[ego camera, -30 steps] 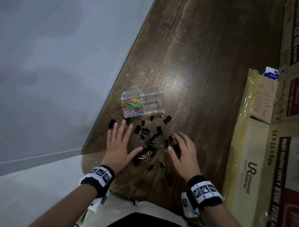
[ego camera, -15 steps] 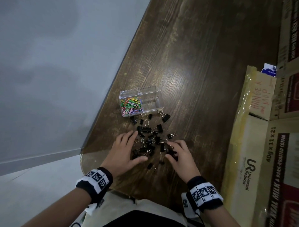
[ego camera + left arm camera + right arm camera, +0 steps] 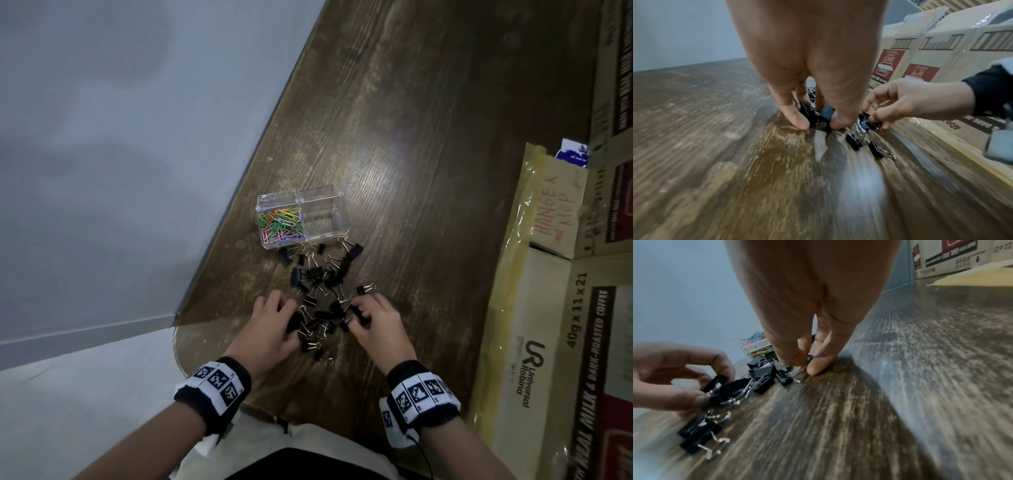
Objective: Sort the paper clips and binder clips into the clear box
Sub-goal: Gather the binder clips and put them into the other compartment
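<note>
Both hands down in a scatter of black binder clips point(image 3: 318, 298) on a dark wood-grain table point(image 3: 428, 154), at the near edge of the pile. Left hand point(image 3: 270, 325) curled, thumb and fingertips point(image 3: 797, 120) pinched round several clips at once; right hand point(image 3: 376, 322) likewise curled, thumb and forefinger closed on one small clip pressed against the tabletop, per the right wrist view. Straight ahead of both grips, beyond the far end of the scatter: the clear box point(image 3: 337, 195), two compartments side by side, long axis running across the line of reach. Left compartment full of coloured paper clips point(image 3: 281, 226), with a "PAPER CLIP" label legible from the right wrist; right compartment apparently empty, clips lying right up against its near wall. Hence the relation that counts: the open compartment dead ahead of the right hand and slightly across from the left, both hands roughly equally near, the rest of the pile in between. Likely next: a lift up and forward over the loose clips, then a drop into the right-hand cell. Taped cardboard cartons point(image 3: 561, 342) along the right side of the table, well clear of that path. Exact clip count in either grip impossible to tell.
</note>
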Motion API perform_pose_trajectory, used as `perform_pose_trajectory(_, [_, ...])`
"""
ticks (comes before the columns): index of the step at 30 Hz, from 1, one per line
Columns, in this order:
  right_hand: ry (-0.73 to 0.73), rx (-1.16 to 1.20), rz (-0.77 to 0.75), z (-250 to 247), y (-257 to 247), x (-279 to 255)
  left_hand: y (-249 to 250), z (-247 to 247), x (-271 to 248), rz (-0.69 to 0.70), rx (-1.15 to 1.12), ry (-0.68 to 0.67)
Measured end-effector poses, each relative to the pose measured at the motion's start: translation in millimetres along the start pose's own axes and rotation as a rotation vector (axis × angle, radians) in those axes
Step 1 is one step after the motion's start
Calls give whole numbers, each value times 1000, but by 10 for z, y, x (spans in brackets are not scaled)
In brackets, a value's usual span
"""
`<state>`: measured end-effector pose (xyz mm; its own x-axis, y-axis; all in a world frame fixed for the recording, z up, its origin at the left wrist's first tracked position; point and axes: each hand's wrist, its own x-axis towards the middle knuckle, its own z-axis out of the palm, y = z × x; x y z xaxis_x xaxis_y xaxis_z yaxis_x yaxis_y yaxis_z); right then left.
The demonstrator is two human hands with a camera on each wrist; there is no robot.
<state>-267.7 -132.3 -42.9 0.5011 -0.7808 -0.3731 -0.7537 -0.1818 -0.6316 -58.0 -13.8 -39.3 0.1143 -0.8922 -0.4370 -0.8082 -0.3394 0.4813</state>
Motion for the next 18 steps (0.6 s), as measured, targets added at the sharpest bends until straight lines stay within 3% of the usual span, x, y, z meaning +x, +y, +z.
perform_pose_trajectory(8, [157,294,152,56,-107,35,-99,-4,136,-73,-282,98])
perform_pose_trajectory(14, [190,530,271,-29,-230,88,7,-224,208,-172,-440,156])
perform_pose_trajectory(18, [252,602,236,-148,-408,296,195,-636,364,-74,-572,315])
